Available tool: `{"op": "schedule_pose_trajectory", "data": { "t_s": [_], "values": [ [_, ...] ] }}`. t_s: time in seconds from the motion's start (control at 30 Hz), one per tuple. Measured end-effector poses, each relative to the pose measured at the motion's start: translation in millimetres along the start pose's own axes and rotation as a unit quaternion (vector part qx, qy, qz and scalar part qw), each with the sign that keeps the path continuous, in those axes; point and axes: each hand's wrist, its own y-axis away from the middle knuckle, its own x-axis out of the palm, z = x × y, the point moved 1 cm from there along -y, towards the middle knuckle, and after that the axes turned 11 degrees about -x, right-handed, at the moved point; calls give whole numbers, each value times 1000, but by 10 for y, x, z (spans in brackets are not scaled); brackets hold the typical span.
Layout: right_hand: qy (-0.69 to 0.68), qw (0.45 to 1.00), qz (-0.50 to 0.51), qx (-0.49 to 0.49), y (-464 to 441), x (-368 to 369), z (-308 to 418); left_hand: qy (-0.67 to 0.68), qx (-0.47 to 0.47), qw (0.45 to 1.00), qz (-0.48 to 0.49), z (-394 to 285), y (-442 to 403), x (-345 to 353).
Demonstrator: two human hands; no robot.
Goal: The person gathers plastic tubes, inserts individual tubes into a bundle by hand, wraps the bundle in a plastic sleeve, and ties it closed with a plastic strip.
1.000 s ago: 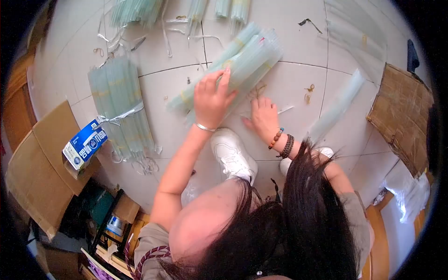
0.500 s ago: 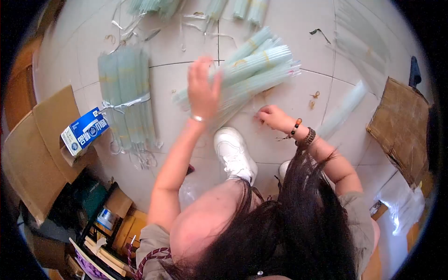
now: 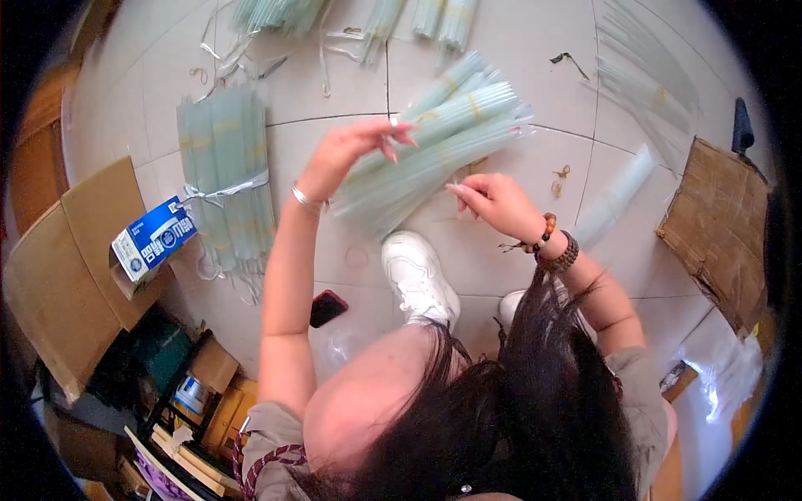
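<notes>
Bundles of pale green, thin plastic tubes [image 3: 468,108], banded in yellow, lie slanted on the floor in front of me. Over their left end hovers my left hand [image 3: 355,150], fingers apart and holding nothing that I can see. My right hand [image 3: 499,203] is just below the bundles' right part, thumb and fingers pinched together. Whatever may be in that pinch is too small to make out. To the left, a larger bunch of the same tubes [image 3: 225,159] is tied round with a white strip [image 3: 225,190].
A cardboard box [image 3: 63,275] with a blue-and-white carton [image 3: 154,238] stands at left. A phone [image 3: 328,308] lies near my white shoe [image 3: 415,271]. Flat cardboard [image 3: 714,234] and loose tubes [image 3: 618,192] are at right. More tubes [image 3: 447,21] lie at the far side.
My left hand has moved left and turned, its fingers now pointing right. My right hand has shifted slightly, still pinched. The phone has come into fuller view beside my left arm.
</notes>
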Motion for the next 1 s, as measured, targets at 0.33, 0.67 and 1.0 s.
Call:
{"op": "schedule_pose_trajectory", "data": {
  "t_s": [0.33, 0.67, 1.0],
  "values": [
    [19, 988, -106, -113, -373, 38, 204, -80, -123, 988, 56, 211, -93, 329],
    [83, 966, -107, -220, -382, -472, 267, -595, 138, 767, -196, 380, 13, 703],
    [586, 788, 82, -172, -975, -439, 181, -411, 83, 731, -538, 314, 212, 772]
  ]
}}
